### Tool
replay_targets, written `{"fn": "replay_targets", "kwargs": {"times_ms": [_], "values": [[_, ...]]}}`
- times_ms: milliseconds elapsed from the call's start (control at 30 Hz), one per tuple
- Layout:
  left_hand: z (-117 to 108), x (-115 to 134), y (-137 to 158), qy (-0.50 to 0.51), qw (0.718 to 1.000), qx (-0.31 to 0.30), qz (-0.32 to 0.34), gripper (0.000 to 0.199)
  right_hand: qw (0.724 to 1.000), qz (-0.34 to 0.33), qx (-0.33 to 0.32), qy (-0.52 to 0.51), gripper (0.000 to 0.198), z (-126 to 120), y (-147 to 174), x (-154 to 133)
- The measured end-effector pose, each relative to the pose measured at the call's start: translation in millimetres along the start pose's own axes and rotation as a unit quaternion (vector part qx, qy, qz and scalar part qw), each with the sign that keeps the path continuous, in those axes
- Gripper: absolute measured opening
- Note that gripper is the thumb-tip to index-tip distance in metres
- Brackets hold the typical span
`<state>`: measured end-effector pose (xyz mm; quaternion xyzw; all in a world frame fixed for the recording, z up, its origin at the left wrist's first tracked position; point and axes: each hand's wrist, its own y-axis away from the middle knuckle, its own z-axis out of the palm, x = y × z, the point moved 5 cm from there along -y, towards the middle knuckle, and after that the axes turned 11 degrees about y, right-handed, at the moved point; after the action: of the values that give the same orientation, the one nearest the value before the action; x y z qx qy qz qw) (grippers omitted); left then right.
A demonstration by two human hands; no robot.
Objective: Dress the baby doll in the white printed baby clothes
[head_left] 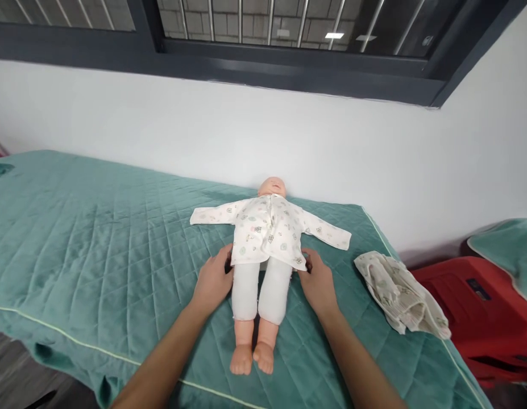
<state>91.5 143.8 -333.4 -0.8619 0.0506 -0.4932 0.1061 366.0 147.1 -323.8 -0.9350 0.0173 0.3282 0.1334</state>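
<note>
A baby doll (pixel 245 292) lies on its back on a green quilted cover (pixel 131 250), its head near the wall and its bare feet towards me. It wears a white printed baby shirt (pixel 269 227) with both sleeves spread out flat. White cloth covers its upper legs. My left hand (pixel 214 278) is closed at the shirt's lower left hem, beside the doll's hip. At the lower right hem, my right hand (pixel 318 281) pinches the shirt's corner. Some fingertips of both hands are hidden by the hem and the hands themselves.
Crumpled printed baby clothing (pixel 402 292) lies on the cover to the right, near its edge. Beyond that edge is a red plastic object (pixel 480 307). A white wall (pixel 161 119) rises behind the bed, below a dark-framed window (pixel 289 65) with metal bars.
</note>
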Motion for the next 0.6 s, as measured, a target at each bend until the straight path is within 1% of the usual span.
{"fn": "replay_targets", "kwargs": {"times_ms": [133,267,400,533,600], "values": [[-1,-6,0,0.045,0.998,0.035,-0.009,0.042,1.0,0.003,0.0,0.011,0.043,-2,0,2],[-9,-3,5,0.103,0.991,0.085,-0.015,0.031,1.0,0.011,0.003,-0.006,0.046,-7,4,3],[-15,1,12,0.112,0.987,0.116,-0.004,0.021,1.0,0.009,0.015,-0.024,0.047,-13,15,5],[-17,0,17,0.119,0.986,0.119,-0.004,0.02,0.999,0.022,0.024,-0.001,0.045,-18,26,9],[-16,1,19,0.095,0.989,0.113,-0.002,0.018,0.999,0.028,0.019,0.025,0.043,-19,30,9]]}}
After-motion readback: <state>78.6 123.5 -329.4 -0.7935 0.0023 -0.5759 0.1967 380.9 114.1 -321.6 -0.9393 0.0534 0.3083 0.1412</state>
